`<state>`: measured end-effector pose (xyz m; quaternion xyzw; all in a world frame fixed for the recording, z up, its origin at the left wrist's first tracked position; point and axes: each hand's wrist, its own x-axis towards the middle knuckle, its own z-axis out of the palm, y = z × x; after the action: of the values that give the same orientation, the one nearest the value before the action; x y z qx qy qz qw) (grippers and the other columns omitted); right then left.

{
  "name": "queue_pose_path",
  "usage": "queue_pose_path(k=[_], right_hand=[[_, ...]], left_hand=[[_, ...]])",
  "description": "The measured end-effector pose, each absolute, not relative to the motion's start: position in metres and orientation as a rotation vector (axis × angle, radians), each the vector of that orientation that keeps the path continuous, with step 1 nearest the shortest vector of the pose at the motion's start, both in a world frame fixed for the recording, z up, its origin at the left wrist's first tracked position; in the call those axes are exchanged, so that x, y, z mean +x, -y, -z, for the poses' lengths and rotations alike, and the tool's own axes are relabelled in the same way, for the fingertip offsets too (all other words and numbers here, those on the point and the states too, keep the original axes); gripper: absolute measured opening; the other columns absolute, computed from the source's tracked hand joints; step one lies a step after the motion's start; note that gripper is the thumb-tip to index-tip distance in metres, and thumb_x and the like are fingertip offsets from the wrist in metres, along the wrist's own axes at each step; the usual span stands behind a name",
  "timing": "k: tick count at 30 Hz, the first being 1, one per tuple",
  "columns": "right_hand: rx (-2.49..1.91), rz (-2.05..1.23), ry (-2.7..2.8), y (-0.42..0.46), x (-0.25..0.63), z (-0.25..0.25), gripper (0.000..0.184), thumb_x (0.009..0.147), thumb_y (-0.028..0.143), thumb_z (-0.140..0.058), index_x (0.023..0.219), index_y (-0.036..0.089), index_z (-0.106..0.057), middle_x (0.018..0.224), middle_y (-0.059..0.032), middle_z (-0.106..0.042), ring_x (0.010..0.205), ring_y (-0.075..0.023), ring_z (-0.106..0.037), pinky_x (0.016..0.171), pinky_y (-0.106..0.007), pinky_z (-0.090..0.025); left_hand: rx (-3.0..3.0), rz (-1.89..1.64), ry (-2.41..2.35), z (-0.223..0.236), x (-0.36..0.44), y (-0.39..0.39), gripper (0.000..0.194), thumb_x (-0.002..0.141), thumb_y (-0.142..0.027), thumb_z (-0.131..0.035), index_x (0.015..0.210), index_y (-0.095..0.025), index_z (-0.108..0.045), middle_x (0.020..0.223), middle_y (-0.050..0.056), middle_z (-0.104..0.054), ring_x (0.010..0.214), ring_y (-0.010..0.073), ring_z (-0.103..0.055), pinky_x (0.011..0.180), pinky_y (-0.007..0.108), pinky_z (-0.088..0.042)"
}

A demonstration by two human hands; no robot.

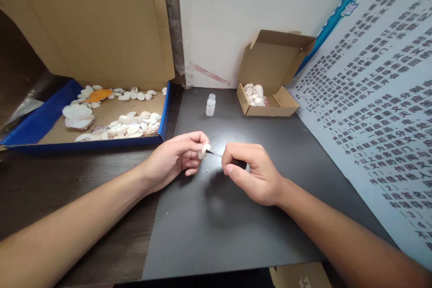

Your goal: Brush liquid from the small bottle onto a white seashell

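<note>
While the left hand (177, 156) pinches a shell (203, 151), the right hand (254, 172) curls around a brush (239, 163).

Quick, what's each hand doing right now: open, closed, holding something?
Left hand: closed on a small pale shell.
Right hand: closed on a black-handled brush, pointed at the shell.

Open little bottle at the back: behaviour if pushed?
The bottle looks taller than wide, so it may tip if pushed high. Its uncapped neck could spill any contents. The round body would probably roll on the flat dark surface if toppled.
</note>
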<state>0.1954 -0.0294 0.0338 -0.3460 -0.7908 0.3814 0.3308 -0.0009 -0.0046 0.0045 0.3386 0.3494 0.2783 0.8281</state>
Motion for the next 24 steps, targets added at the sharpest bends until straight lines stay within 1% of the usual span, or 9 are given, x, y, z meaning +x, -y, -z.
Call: queue_pose_path(k=[3, 5, 9, 11, 16, 19, 24], right_hand=[[-0.920, -1.016, 2.107, 0.0289, 0.1940, -0.0335, 0.015, 0.079, 0.010, -0.049, 0.066, 0.017, -0.048, 0.063, 0.0021, -0.049, 0.057, -0.0100, -0.042, 0.055, -0.022, -0.033], [-0.984, -0.998, 2.124, 0.0287, 0.1934, -0.0329, 0.018, 0.081, 0.011, -0.048, 0.064, 0.017, -0.046, 0.062, 0.0027, -0.048, 0.056, -0.0099, -0.041, 0.055, -0.023, -0.032], [-1.160, -0.921, 2.128, 0.0280, 0.1934, -0.0318, 0.028, 0.084, 0.014, -0.045, 0.059, 0.019, -0.034, 0.055, 0.0051, -0.035, 0.051, -0.0099, -0.033, 0.051, -0.024, -0.026], [-1.142, -0.921, 2.118, 0.0281, 0.1937, -0.0321, 0.030, 0.084, 0.014, -0.045, 0.058, 0.020, -0.032, 0.054, 0.0053, -0.032, 0.050, -0.0099, -0.030, 0.050, -0.025, -0.025], [-0.935, -0.993, 2.116, 0.0291, 0.1932, -0.0345, 0.021, 0.081, 0.012, -0.047, 0.062, 0.020, -0.040, 0.059, 0.0033, -0.044, 0.053, -0.0105, -0.038, 0.052, -0.024, -0.031], [-0.949, -0.998, 2.153, 0.0289, 0.1926, -0.0344, 0.020, 0.081, 0.012, -0.048, 0.063, 0.020, -0.041, 0.061, 0.0029, -0.045, 0.055, -0.0113, -0.040, 0.054, -0.024, -0.032], [-1.013, -0.970, 2.167, 0.0285, 0.1925, -0.0323, 0.021, 0.082, 0.012, -0.049, 0.063, 0.019, -0.043, 0.061, 0.0032, -0.045, 0.055, -0.0110, -0.040, 0.055, -0.024, -0.032]], left_hand=[[0.714, -0.577, -0.727, -0.0053, -0.0008, 0.0046, 0.010, 0.078, -0.022, -0.055, 0.077, -0.017, -0.047, 0.060, -0.004, -0.032, 0.052, 0.0061, -0.029, 0.046, 0.017, -0.029], [0.715, -0.575, -0.719, -0.0057, -0.0004, 0.0047, 0.010, 0.078, -0.022, -0.054, 0.076, -0.017, -0.046, 0.060, -0.004, -0.032, 0.052, 0.0065, -0.030, 0.046, 0.017, -0.030], [0.731, -0.579, -0.712, -0.0058, 0.0001, 0.0046, 0.011, 0.077, -0.022, -0.054, 0.073, -0.016, -0.045, 0.060, -0.004, -0.032, 0.052, 0.0068, -0.032, 0.046, 0.017, -0.030], [0.737, -0.581, -0.712, -0.0054, 0.0000, 0.0047, 0.011, 0.078, -0.022, -0.053, 0.073, -0.016, -0.045, 0.060, -0.003, -0.032, 0.052, 0.0069, -0.033, 0.046, 0.017, -0.030], [0.755, -0.580, -0.729, -0.0041, -0.0007, 0.0053, 0.009, 0.080, -0.023, -0.052, 0.076, -0.017, -0.047, 0.059, -0.003, -0.035, 0.051, 0.0072, -0.034, 0.047, 0.017, -0.031], [0.754, -0.588, -0.733, -0.0039, -0.0004, 0.0055, 0.008, 0.080, -0.023, -0.052, 0.077, -0.017, -0.047, 0.059, -0.003, -0.036, 0.051, 0.0074, -0.036, 0.047, 0.018, -0.032], [0.771, -0.588, -0.733, -0.0045, 0.0006, 0.0051, 0.007, 0.078, -0.021, -0.053, 0.077, -0.017, -0.048, 0.060, -0.003, -0.039, 0.051, 0.0069, -0.036, 0.047, 0.017, -0.032]])
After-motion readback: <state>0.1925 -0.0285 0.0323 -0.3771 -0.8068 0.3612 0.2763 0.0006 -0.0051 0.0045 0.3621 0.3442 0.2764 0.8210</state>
